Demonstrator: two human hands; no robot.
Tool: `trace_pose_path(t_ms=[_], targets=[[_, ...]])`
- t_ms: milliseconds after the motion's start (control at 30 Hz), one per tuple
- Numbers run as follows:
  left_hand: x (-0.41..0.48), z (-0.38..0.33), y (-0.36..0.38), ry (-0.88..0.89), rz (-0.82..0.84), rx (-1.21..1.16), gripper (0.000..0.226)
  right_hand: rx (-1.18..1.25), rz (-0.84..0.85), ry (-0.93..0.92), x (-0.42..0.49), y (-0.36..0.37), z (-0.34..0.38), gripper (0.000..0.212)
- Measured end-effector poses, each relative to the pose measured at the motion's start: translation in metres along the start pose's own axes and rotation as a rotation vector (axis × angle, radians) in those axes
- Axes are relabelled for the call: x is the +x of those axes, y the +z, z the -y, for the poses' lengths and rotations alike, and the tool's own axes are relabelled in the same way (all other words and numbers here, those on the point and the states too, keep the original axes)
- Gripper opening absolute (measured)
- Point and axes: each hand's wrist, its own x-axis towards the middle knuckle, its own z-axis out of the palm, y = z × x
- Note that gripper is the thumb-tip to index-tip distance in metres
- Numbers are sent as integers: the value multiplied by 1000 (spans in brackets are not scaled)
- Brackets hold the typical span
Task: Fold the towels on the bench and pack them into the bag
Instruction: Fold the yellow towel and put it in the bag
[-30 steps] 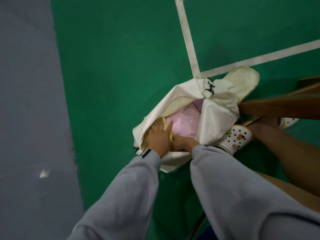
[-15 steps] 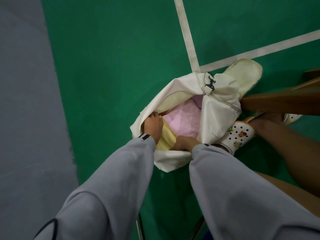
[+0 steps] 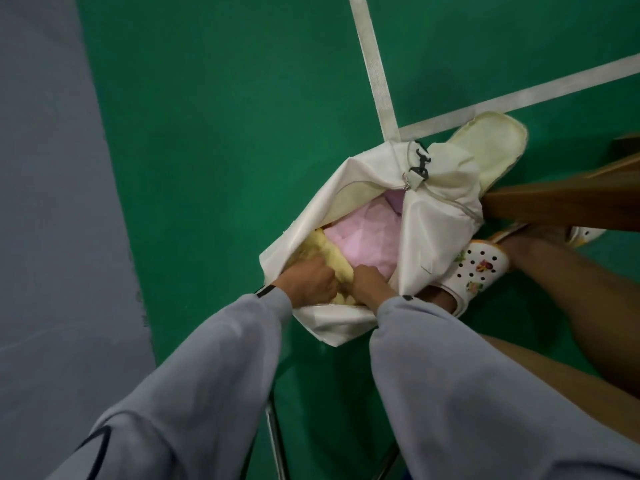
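The cream bag [image 3: 433, 237] lies open on the green floor [image 3: 207, 133] (a white clog [image 3: 481, 268] just right of it). Inside, a pink towel [image 3: 367, 237] lies beyond a yellow towel [image 3: 330, 258]. The left hand [image 3: 308, 282] grips the yellow towel with curled fingers. The right hand [image 3: 372, 289] digs in beside it with its fingers hidden, so I cannot tell its grip.

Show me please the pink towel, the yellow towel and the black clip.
pink towel [image 3: 363, 237], head view, middle of its visible surface.
yellow towel [image 3: 334, 259], head view, its rolled edge.
black clip [image 3: 419, 169], head view, its body.
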Motion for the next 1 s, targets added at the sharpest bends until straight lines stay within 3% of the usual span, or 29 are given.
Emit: trace_pose_path(t_ms=[67,200,333,467,567,667,733,833,1000], targets=[[2,1,2,-22,173,76,21,-109,-47,5,-4,-1,2,43],[11,-6,23,-81,257,218,19,-342,-102,-30,-12,-2,11,44],[14,2,44,-178,372,59,30,-331,-191,-60,-10,-3,21,43],[19,17,52,-253,335,12,33,-353,-324,-378,-5,1,29,31],[8,13,24,-283,397,-20,30,-201,-186,-481,-5,2,41,20],[1,16,14,-264,414,25,24,-31,67,-325,0,5,42,10],[0,16,25,-268,498,69,23,15,162,-219,3,6,35,25],[-1,7,28,-179,606,185,33,6,215,-179,-1,9,30,46],[-1,-4,23,-346,627,-1,44,-8,217,-261,-10,21,45,44]])
